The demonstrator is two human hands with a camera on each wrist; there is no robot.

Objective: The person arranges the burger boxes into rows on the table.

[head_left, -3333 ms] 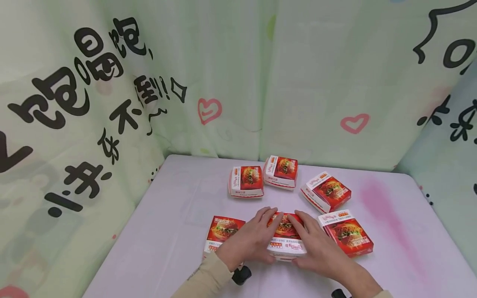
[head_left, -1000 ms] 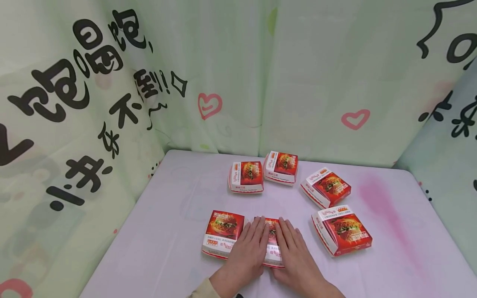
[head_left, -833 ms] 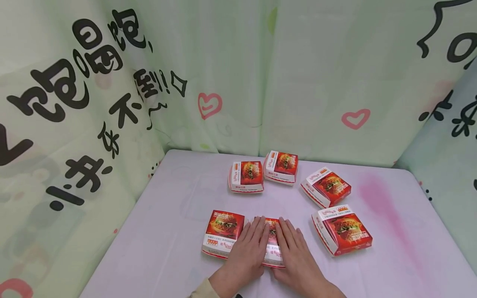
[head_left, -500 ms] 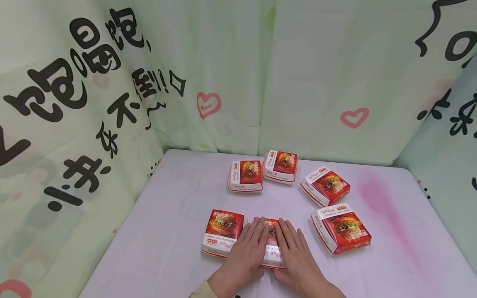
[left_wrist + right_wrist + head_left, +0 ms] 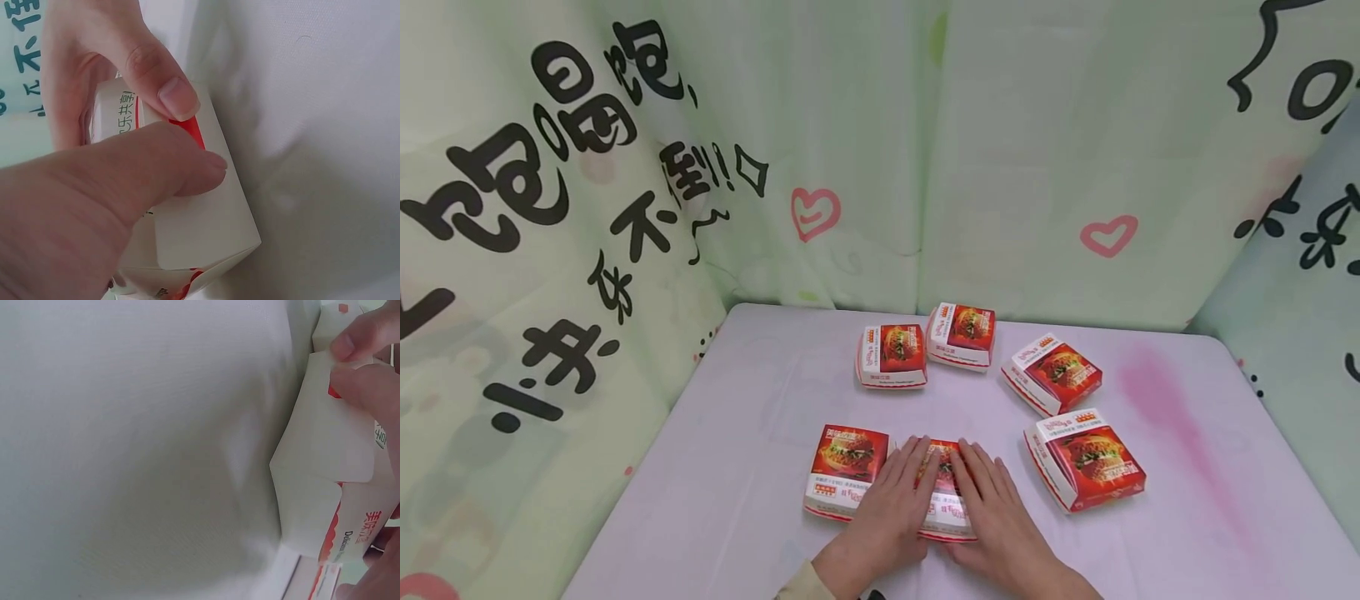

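A red-and-white burger box (image 5: pixel 947 510) stands at the near middle of the table, between both hands. My left hand (image 5: pixel 891 500) lies along its left side, fingers extended over the lid and thumb (image 5: pixel 200 172) against the near white flap. Opposite it, my right hand (image 5: pixel 1003 521) grips the right side, fingers reaching over the top edge. Its thumb (image 5: pixel 356 384) presses the same flap close to the left thumb. Part of the lid and both sides are hidden under the hands. Immediately left, a second burger box (image 5: pixel 848 458) is partly covered by the left hand.
To the right sits a turned burger box (image 5: pixel 1097 457), with another box (image 5: pixel 1060 371) just behind it. Two more, a left box (image 5: pixel 893 354) and a right box (image 5: pixel 964 335), stand near the back edge. A printed curtain (image 5: pixel 1000 167) surrounds the white table (image 5: pixel 737 417).
Since the oldest frame, both hands have brought the box left and nearer, beside the left box and away from the right one. Lately the left fingers have shifted slightly left, baring more lid.
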